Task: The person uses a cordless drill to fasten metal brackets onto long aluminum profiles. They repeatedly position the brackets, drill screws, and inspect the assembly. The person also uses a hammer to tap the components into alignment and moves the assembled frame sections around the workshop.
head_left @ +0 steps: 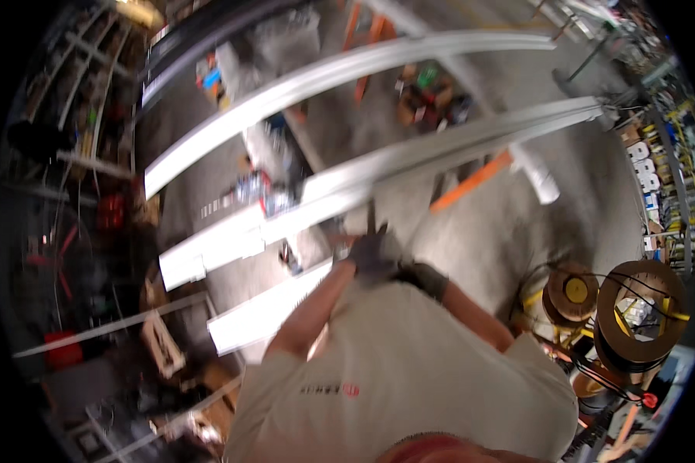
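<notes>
The long pale beam (440, 150) lies beyond the hands, slanting from near left to far right. A shorter white beam (259, 315) lies leftward, nearer the left hand (367, 258) than the right hand (418, 275). Because of blur, I cannot tell either grip.

We see smooth, glossy metal beams (455, 147), a matt, concrete-like floor (483, 239) and our matt cloth shirt (440, 363).

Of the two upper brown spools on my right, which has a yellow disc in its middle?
The left, smaller-looking spool; the bigger-looking spool beside it has an open center.
</notes>
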`<state>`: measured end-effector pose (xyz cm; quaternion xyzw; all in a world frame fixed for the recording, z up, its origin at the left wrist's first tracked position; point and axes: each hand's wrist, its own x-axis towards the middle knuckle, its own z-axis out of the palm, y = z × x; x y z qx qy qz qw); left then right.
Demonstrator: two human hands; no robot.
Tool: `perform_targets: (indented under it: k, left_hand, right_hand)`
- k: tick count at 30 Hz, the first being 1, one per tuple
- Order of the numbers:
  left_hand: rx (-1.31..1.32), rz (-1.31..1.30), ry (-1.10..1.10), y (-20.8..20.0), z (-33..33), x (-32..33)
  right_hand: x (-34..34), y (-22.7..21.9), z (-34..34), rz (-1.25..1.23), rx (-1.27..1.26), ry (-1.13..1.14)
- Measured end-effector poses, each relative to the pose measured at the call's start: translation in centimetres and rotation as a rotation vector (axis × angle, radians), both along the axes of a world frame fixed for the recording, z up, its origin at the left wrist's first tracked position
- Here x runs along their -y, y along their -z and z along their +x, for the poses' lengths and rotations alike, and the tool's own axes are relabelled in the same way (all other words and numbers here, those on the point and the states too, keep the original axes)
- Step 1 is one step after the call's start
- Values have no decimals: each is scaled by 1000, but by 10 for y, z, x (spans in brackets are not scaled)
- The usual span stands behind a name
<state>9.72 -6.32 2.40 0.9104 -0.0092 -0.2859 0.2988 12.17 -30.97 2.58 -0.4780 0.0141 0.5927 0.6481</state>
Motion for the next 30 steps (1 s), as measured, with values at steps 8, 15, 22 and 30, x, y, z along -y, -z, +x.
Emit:
perform_targets:
  k: [8,15,22,30]
  left_hand:
    - [47,-104,26,158,-8,-37]
    - [109,-23,58,115,-24,-23]
    - [180,-11,119,21,-11,-4]
    - [84,46,-18,3,-16,5]
  right_hand:
    - [-27,-3,29,-229,-163,136]
    - [-49,57,15,-103,-67,99]
    - [-56,139,0,47,-230,379]
    - [-45,36,-13,-166,-226,364]
